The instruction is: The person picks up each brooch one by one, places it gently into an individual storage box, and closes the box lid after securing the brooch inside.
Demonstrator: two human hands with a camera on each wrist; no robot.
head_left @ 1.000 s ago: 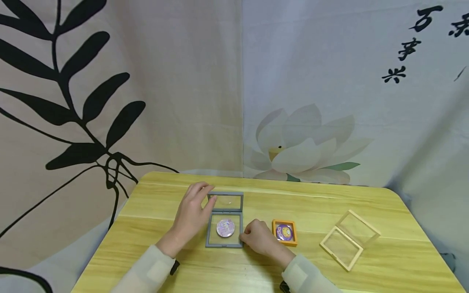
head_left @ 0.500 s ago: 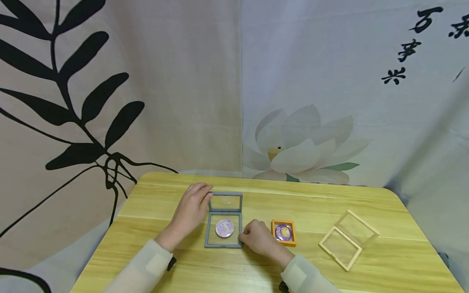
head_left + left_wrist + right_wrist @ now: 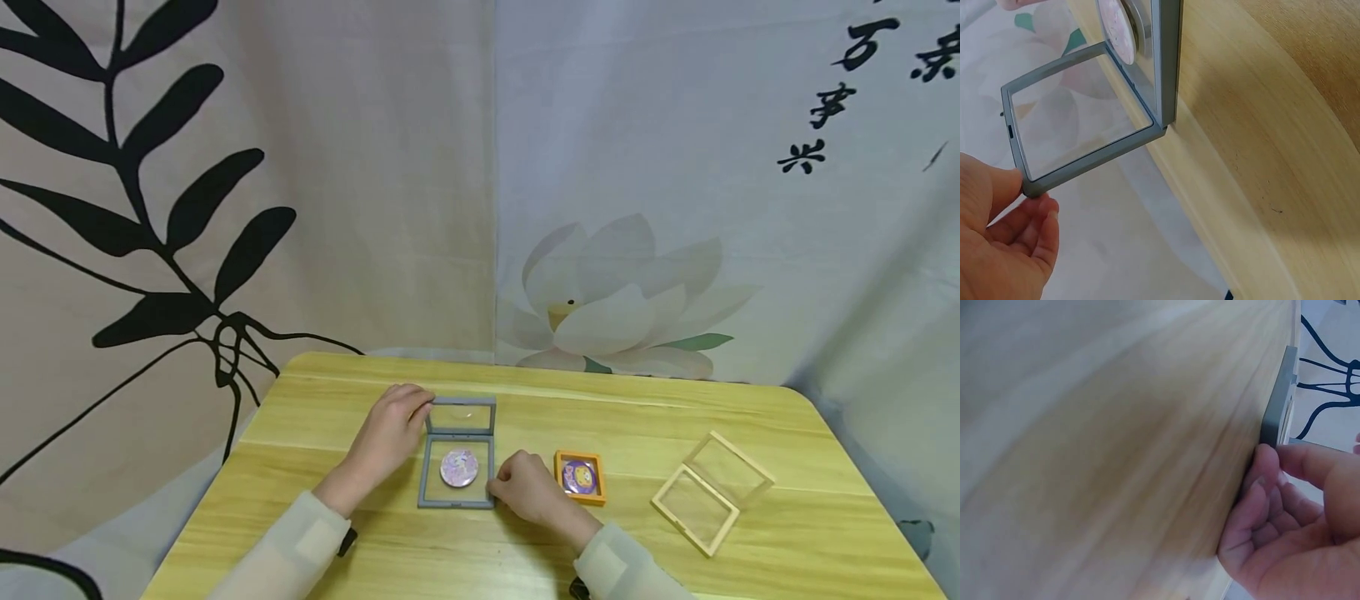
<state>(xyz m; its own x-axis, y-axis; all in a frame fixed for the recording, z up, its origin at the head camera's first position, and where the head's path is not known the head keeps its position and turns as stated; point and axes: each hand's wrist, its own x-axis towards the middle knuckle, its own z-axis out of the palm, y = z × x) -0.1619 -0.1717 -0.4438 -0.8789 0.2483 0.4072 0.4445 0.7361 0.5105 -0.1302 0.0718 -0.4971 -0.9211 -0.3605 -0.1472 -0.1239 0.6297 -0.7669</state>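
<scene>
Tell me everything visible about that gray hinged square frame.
The gray hinged square frame, seemingly plastic, has clear panes in lid and base. It lies open on the yellow wooden table, lid raised at the far side. A round lilac disc shows mid-base. The left hand pinches a lid corner; the right hand pinches the base's near right corner.

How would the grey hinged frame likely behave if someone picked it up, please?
The grey frame would probably feel light, as it looks thin-barred around clear panes. Its lid might swing, since it stands raised at an angle, pinched by the left hand. Each half should stay stiff, as both look straight-edged.
</scene>
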